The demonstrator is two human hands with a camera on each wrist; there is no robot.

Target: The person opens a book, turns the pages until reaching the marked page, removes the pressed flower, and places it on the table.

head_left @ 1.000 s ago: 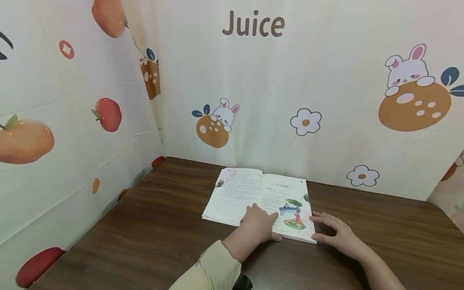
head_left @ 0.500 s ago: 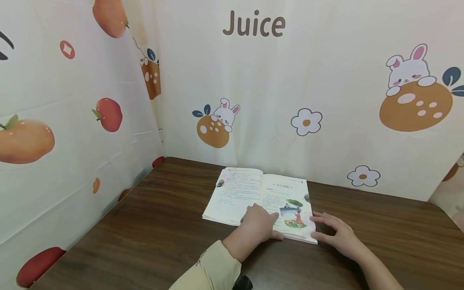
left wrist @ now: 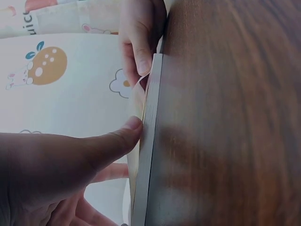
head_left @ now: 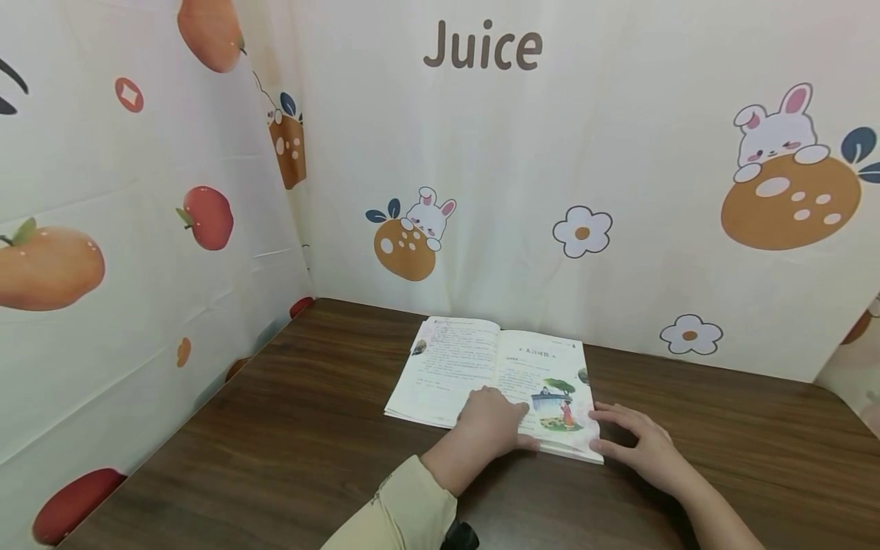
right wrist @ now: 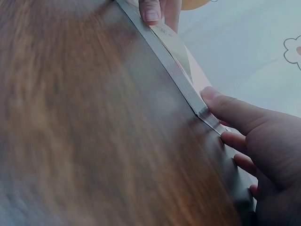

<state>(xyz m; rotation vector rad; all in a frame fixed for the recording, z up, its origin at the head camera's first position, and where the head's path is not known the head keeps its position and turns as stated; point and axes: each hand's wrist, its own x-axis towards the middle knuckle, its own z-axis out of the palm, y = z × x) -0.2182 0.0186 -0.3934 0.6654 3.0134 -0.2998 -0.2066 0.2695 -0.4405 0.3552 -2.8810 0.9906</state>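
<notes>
An open book (head_left: 454, 351) lies on the table, with printed text on both pages and a coloured picture on the right page. My left hand (head_left: 491, 420) rests over the lower middle of the book, its thumb (left wrist: 124, 134) touching the near edge of the raised page. At the book's right edge, my right hand (head_left: 642, 447) holds the near corner, thumb (right wrist: 218, 99) on the page and fingertips against the side edge. The top page (right wrist: 176, 49) bows up between the two thumbs, leaving a narrow gap above the pages below. The left fingertips are partly hidden in the head view.
The dark wood-grain table (head_left: 275, 435) extends around the book on both sides. Behind it hangs a white curtain (head_left: 495, 153) printed with fruit, rabbits and flowers, and another printed curtain (head_left: 151, 267) borders the left side.
The right page's near edge has lifted slightly by the left thumb, which has shifted a little to the right. Both hands otherwise keep nearly the same place.
</notes>
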